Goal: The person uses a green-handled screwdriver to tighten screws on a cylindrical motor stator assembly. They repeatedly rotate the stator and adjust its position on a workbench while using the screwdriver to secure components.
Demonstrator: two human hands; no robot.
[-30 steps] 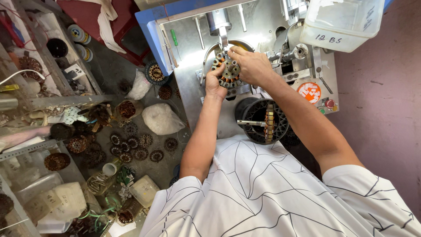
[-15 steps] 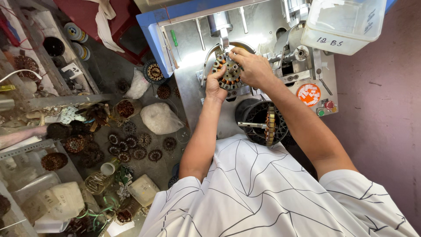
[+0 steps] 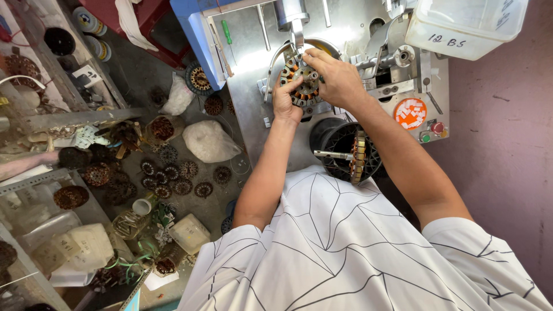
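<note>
— Well, look where both hands are: the left hand (image 3: pixel 286 102) and the right hand (image 3: pixel 333 78) are wrapped round the wound metal ring (image 3: pixel 302 86) sitting on the grey machine (image 3: pixel 253 63), right under the silver nozzle (image 3: pixel 295 23) at twelve o'clock.

— How are the fingers set?

— Left fingers (image 3: pixel 292 87) press against the ring's edge at seven o'clock, thumb up along it. Right fingers (image 3: pixel 314 57) curl over the top rim from two o'clock, pinching it. Neither hand is spread loose; both grip the ring.

— So what worries you?

— Fingertips sit close to the nozzle tip. If the machine moved while the hands are there, I judge they could be caught between nozzle and ring.

— And the ring itself?

— Its copper windings look thin. A hard squeeze or a skewed seat could, I think, scrape or bend the wire. If it goes on tilted, it may sit crooked on its holder.

— Anything near the elbows?

— Yes, the black basket (image 3: pixel 345 151) at five o'clock of the ring has a metal pin sticking out and another ring on it. The right forearm passes just beside it; a careless pull back could snag there.

— The floor side?

— Small dark rings (image 3: pixel 173 175) lie scattered at eight o'clock, well apart from the hands, so a dropped ring might get lost among them.
</note>
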